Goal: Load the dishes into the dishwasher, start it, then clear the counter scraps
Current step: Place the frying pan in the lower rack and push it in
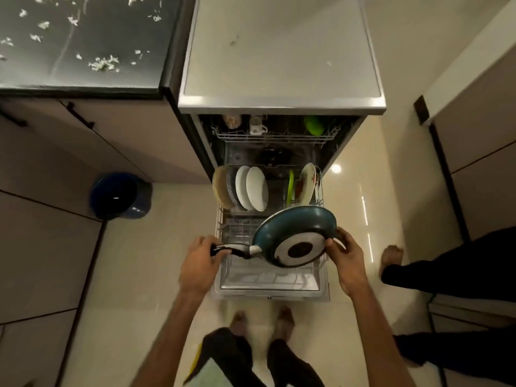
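Head camera view, looking straight down at an open dishwasher (280,106) with its lower rack (268,286) pulled out over a pale tiled floor. The left hand (199,261) curls its fingers round the black-and-silver handle (237,248) of a blue frying pan (293,233), at the rack's left edge. The right hand (346,255) pinches the pan's opposite rim, thumb on the pale underside and fingers curled behind. The pan is tilted on edge with its underside facing up towards the camera, over the near right part of the lower rack (whether it touches the wires cannot be told). Along the rack's far edge, plates stand upright in a row: a brown plate (220,188) at the far left corner, two white plates (255,188) just beside it, then a green plate (290,187) and a patterned plate (307,182) towards the far right corner. The upper rack (273,138), partly inside the machine, holds a white mug (256,125) near its middle and a green dish (314,125) near its right end. To the left, a dark counter (83,79) is scattered with pale scraps (104,64). A blue bin (120,195) sits on the floor below the counter. The person's bare feet (237,319) stand at the rack's near edge, and a second person's foot (391,255) shows at the right.
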The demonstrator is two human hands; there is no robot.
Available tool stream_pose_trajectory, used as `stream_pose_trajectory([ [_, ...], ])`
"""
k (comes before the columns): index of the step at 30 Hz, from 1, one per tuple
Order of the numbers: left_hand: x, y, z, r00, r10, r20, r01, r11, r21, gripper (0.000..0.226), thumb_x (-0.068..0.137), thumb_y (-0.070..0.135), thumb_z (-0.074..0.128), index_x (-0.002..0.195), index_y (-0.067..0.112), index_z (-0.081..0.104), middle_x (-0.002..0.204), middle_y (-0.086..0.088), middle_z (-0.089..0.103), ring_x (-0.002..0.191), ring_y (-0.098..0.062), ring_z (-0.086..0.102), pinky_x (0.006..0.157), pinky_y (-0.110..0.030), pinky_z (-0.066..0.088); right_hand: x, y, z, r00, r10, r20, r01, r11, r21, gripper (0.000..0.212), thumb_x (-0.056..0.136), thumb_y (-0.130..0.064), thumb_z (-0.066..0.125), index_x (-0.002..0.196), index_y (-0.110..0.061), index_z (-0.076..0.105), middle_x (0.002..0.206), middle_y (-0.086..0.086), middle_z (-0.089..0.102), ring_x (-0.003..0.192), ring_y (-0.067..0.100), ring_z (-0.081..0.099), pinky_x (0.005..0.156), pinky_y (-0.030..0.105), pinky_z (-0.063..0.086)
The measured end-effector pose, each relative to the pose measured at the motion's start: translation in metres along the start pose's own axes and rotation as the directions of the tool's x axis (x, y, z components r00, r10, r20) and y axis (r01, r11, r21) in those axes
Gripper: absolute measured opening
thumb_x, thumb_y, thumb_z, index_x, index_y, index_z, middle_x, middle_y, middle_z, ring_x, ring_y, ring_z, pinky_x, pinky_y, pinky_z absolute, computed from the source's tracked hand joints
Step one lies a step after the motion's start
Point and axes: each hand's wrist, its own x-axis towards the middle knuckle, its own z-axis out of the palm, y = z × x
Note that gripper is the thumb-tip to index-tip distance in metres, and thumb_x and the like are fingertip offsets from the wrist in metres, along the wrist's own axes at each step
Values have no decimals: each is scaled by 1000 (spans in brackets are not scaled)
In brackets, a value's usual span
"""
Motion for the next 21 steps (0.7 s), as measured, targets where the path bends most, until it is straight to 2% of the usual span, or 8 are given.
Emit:
stream_pose_trajectory([
  [2, -7, -8, 19, 999, 10, 31, -7, 995, -98, 13, 87, 24, 73, 93, 25, 61, 96, 7, 54, 84, -12, 55, 81, -36, 49, -6, 23, -14, 999, 19, -40, -19, 1000, -4, 46, 90, -4, 66, 133, -17, 56, 124, 2, 66, 115, 20, 64, 90, 30, 57],
  [3, -10, -13, 31, 999, 9, 31, -6, 994, -106, 15, 86, 22, 74, 91, 27, 60, 95, 8, 54, 84, -11, 56, 80, -35, 49, -8, 37, -19, 998, 31, -52, -32, 999, -23, 46, 91, -4, 65, 134, -16, 55, 125, 3, 65, 116, 20, 64, 90, 27, 57],
  [7, -3, -43, 85, 998, -44, -39, 42, 998, -48, 22, 83, 43, 74, 94, 27, 64, 97, 8, 52, 87, -10, 56, 74, -31, 51, 1, 81, -28, 996, 0, -86, -5, 998, -55, 47, 92, 0, 62, 134, -19, 52, 121, -9, 63, 110, 5, 63, 78, 13, 54],
  [9, 14, -64, 119, 996, -66, -66, 62, 996, -59, 27, 83, 45, 74, 96, 22, 68, 99, 5, 54, 85, -11, 57, 77, -31, 51, 22, 112, -28, 996, -15, -86, 10, 998, -63, 47, 92, 1, 62, 133, -20, 52, 119, -12, 63, 107, 1, 63, 76, 12, 53],
  [13, 56, -99, 180, 996, -31, -82, 22, 994, -110, 23, 89, 32, 71, 102, 14, 70, 100, 2, 56, 80, -9, 55, 75, -17, 41, 79, 174, -25, 990, -107, -88, 94, 985, -142, 43, 94, -8, 63, 132, -25, 52, 124, -6, 62, 114, 9, 60, 90, 25, 50],
  [18, 101, -154, 258, 978, 85, -192, -124, 972, -198, 17, 91, 17, 68, 107, 18, 73, 98, 7, 60, 85, -2, 56, 83, -31, 52, 165, 249, -24, 974, -220, -46, 205, 954, -220, 42, 95, -19, 64, 136, -23, 53, 127, -3, 63, 116, 18, 61, 96, 40, 52],
  [21, 122, -185, 298, 956, 128, -264, -189, 957, -218, 21, 89, 16, 70, 103, 31, 72, 97, 17, 63, 88, 0, 61, 82, -26, 52, 206, 294, -23, 966, -256, -22, 238, 925, -295, 43, 95, -24, 64, 136, -26, 52, 127, -3, 63, 115, 19, 62, 99, 44, 51],
])
